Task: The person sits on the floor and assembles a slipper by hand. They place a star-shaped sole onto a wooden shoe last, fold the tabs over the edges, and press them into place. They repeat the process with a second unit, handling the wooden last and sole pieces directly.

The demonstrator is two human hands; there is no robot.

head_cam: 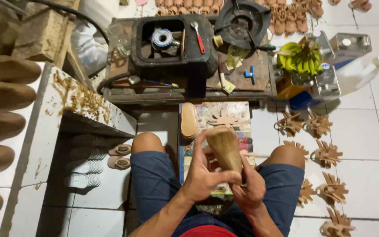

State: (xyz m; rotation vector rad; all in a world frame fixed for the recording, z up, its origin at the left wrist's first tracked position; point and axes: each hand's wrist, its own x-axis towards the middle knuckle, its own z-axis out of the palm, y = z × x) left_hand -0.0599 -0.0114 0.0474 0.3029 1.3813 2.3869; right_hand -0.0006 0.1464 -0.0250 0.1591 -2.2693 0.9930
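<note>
Between the knees, left hand (202,173) and right hand (251,186) clamp a smooth wooden shoe last (225,149)

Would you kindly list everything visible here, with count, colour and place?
wooden shoe last: one, tan, held in both hands above the lap
board: one, multicoloured, between the knees
sole: one, tan, on the board's left
cut leather pieces: about ten, brown, on the floor at right
bananas: one bunch, green-yellow, upper right
black machine: one, on the low bench
shoe lasts: a row, brown, far left
left hand: grips the last
right hand: under the last
</note>
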